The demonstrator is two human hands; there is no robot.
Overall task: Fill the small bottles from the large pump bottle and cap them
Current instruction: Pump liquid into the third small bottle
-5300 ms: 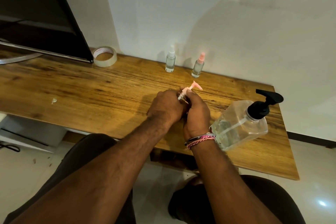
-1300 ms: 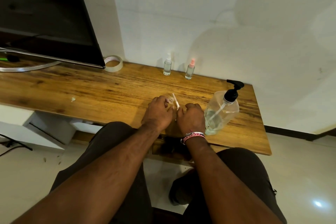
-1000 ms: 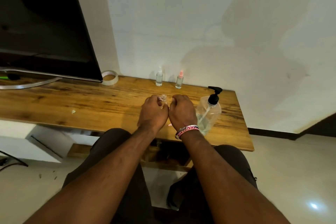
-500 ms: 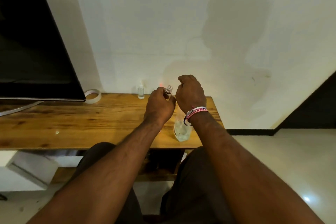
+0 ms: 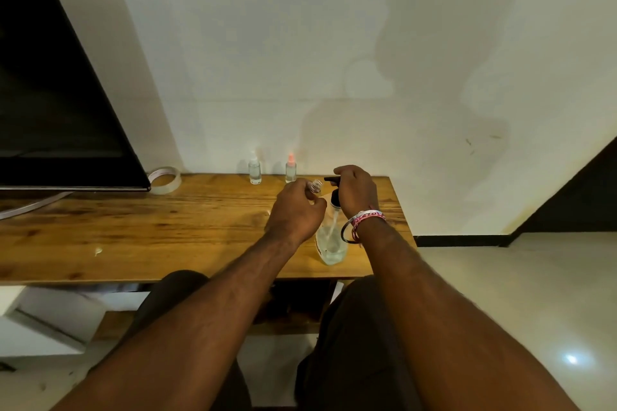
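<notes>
My left hand point(image 5: 295, 210) grips a small clear uncapped bottle point(image 5: 315, 185); only its threaded neck shows above my fingers. The neck is close under the black nozzle of the large clear pump bottle point(image 5: 330, 240), which stands near the table's front right. My right hand point(image 5: 355, 190) rests curled over the black pump head point(image 5: 334, 197). Two capped small bottles stand at the wall: one with a white cap point(image 5: 254, 170), one with a pink cap point(image 5: 290, 168).
The wooden table point(image 5: 150, 230) runs left under a dark screen point(image 5: 50, 93). A roll of tape point(image 5: 165, 178) lies beside the screen's corner. A small white scrap point(image 5: 97, 250) lies on the left part. The table's right edge is just past my right hand.
My hands rose from the tabletop. The left one lifted the open small bottle to the pump nozzle, and the right one moved onto the pump head. The pink pump cap is out of sight.
</notes>
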